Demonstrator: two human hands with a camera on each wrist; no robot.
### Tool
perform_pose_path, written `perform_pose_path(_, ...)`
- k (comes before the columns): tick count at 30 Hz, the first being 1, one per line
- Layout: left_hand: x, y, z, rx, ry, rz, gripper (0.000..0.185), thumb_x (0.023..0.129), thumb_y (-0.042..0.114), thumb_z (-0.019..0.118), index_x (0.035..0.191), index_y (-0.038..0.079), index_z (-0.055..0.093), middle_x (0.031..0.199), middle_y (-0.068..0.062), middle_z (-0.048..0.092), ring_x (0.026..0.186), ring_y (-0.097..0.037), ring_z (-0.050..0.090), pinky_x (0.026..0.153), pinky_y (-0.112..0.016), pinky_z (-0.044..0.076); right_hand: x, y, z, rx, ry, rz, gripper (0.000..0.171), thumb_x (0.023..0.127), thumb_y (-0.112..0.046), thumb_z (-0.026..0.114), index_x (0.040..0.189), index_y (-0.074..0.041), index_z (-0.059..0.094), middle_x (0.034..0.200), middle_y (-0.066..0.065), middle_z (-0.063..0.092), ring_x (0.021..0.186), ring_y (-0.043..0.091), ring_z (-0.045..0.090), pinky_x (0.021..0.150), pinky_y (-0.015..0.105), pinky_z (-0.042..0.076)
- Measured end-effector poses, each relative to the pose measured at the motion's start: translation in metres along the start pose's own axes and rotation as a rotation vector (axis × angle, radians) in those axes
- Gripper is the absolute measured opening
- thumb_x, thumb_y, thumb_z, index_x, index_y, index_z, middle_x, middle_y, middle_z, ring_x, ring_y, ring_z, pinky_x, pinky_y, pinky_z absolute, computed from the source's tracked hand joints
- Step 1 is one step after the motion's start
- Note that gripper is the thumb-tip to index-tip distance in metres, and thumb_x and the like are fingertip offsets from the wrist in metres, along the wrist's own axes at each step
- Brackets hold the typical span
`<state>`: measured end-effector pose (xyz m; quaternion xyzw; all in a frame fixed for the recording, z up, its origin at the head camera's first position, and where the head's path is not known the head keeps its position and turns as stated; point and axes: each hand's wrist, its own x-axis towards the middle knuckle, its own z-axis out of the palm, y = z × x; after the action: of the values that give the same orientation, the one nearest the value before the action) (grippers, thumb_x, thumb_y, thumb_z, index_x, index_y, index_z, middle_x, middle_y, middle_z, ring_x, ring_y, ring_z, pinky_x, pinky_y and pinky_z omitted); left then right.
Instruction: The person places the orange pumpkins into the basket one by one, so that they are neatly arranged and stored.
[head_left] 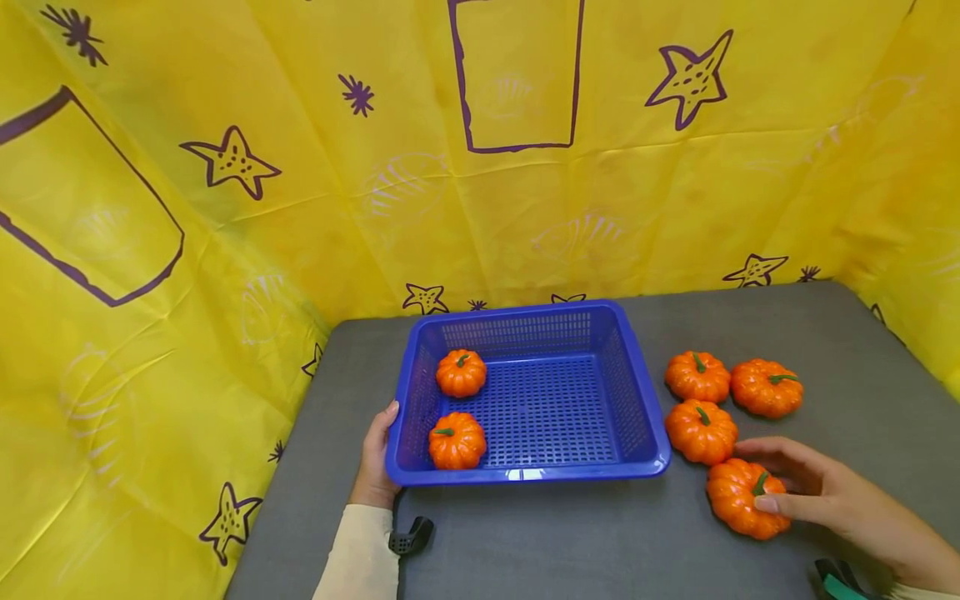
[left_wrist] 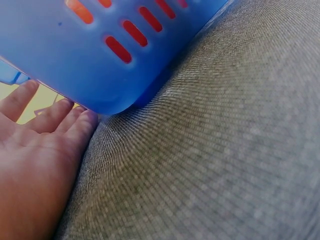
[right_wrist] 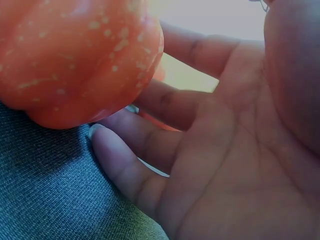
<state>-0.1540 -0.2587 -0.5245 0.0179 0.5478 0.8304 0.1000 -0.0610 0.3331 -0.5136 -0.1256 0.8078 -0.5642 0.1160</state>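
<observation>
Near the front right of the gray table point(head_left: 525, 550) sits a small orange pumpkin point(head_left: 742, 498) with a green stem on top. It is round and bumpy, with little pale spots on its skin. The right hand point(head_left: 832, 500) comes in from the right side and wraps around it. The thumb lies on the near side and the fingers point(right_wrist: 150, 145) curl around the far side, so the hand has hold of the pumpkin, which sits on the table.

Just behind it lie three more pumpkins point(head_left: 723, 396) close together. One of them almost touches the held pumpkin.

To the left stands a blue basket point(head_left: 637, 392) with holes in its walls and floor. Two pumpkins point(head_left: 459, 406) sit inside it, along its left side, one behind the other.

The left hand point(head_left: 375, 454) rests flat against the basket's left front corner. Its fingers are straight and touch the blue wall, and it grips nothing. A pale sleeve point(head_left: 360, 558) covers the arm.

A yellow sheet point(head_left: 225, 250) with purple stars hangs behind the table
</observation>
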Motion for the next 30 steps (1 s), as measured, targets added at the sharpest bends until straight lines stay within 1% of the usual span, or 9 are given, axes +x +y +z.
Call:
perform_pose_path(5,0.0003,-0.0003,0.0001,0.002,0.002,-0.002,0.062,0.111,0.05,0.04,0.155,0.007,0.046,0.137,-0.007,0.067,0.117,-0.021,0.065,0.101,-0.038,0.053,-0.0013,0.0025,0.0016,0.039,-0.083,-0.042,0.056,0.102,0.009,0.066,0.154,-0.005,0.053,0.142,-0.005,0.066,0.12,0.01,0.064,0.087,0.029,0.057)
perform_pose_path(7,0.0003,-0.0002,0.0006,0.005,0.004,-0.004,0.064,0.111,0.05,0.039,0.157,0.005,0.043,0.138,-0.008,0.066,0.117,-0.021,0.065,0.101,-0.038,0.053,-0.0023,0.0044,0.0019,0.073,-0.107,-0.031,0.056,0.103,0.009,0.065,0.155,-0.005,0.051,0.142,-0.004,0.066,0.119,0.012,0.064,0.087,0.029,0.057)
perform_pose_path(10,0.0002,-0.0002,0.0006,0.004,-0.004,-0.002,0.065,0.111,0.05,0.039,0.157,0.005,0.043,0.139,-0.007,0.066,0.118,-0.021,0.064,0.101,-0.038,0.053,-0.0032,0.0052,0.0029,0.124,-0.116,-0.002,0.056,0.103,0.009,0.064,0.155,-0.006,0.051,0.141,-0.002,0.066,0.119,0.014,0.065,0.089,0.029,0.056)
perform_pose_path(13,0.0001,-0.0004,0.0003,-0.001,-0.012,0.006,0.062,0.111,0.049,0.038,0.156,0.007,0.045,0.138,-0.007,0.066,0.117,-0.02,0.065,0.101,-0.038,0.053,-0.0033,0.0054,0.0034,0.148,-0.117,0.006,0.056,0.103,0.009,0.063,0.156,-0.006,0.051,0.141,-0.001,0.067,0.117,0.016,0.065,0.089,0.03,0.056)
perform_pose_path(17,0.0,-0.0006,0.0,-0.008,-0.015,0.009,0.059,0.112,0.05,0.039,0.154,0.009,0.048,0.137,-0.007,0.067,0.116,-0.02,0.065,0.1,-0.038,0.054,-0.0027,0.0043,0.0038,0.132,-0.105,-0.01,0.056,0.102,0.01,0.064,0.155,-0.005,0.051,0.141,-0.002,0.067,0.117,0.015,0.065,0.089,0.029,0.056)
perform_pose_path(20,-0.0002,-0.0007,-0.0002,-0.011,-0.01,0.004,0.061,0.111,0.05,0.039,0.155,0.007,0.046,0.137,-0.008,0.067,0.115,-0.02,0.066,0.1,-0.038,0.054,-0.0027,0.0036,0.004,0.104,-0.095,-0.034,0.057,0.101,0.011,0.065,0.154,-0.004,0.052,0.143,-0.003,0.066,0.119,0.013,0.064,0.09,0.027,0.055)
perform_pose_path(23,-0.0002,-0.0007,-0.0003,-0.006,0.0,-0.007,0.067,0.111,0.05,0.04,0.159,0.003,0.04,0.138,-0.009,0.065,0.116,-0.021,0.065,0.1,-0.039,0.054,-0.0039,0.0041,0.0031,0.112,-0.113,-0.047,0.058,0.101,0.012,0.065,0.156,-0.003,0.05,0.145,-0.003,0.064,0.121,0.012,0.063,0.091,0.027,0.055)
perform_pose_path(27,-0.0002,-0.0008,-0.0008,0.004,0.008,-0.019,0.074,0.11,0.051,0.041,0.163,0.0,0.033,0.142,-0.01,0.063,0.119,-0.023,0.064,0.102,-0.04,0.054,-0.0052,0.0049,0.0014,0.1,-0.146,-0.037,0.064,0.101,0.011,0.065,0.16,-0.007,0.045,0.147,-0.006,0.062,0.121,0.013,0.062,0.091,0.026,0.054)
perform_pose_path(30,-0.0001,-0.0007,-0.0006,0.007,0.007,-0.016,0.075,0.11,0.051,0.041,0.164,0.0,0.031,0.143,-0.01,0.062,0.12,-0.024,0.064,0.102,-0.04,0.053,-0.0046,0.0045,0.0011,0.037,-0.141,-0.041,0.067,0.1,0.009,0.069,0.161,-0.01,0.045,0.148,-0.007,0.06,0.121,0.012,0.061,0.091,0.024,0.052)
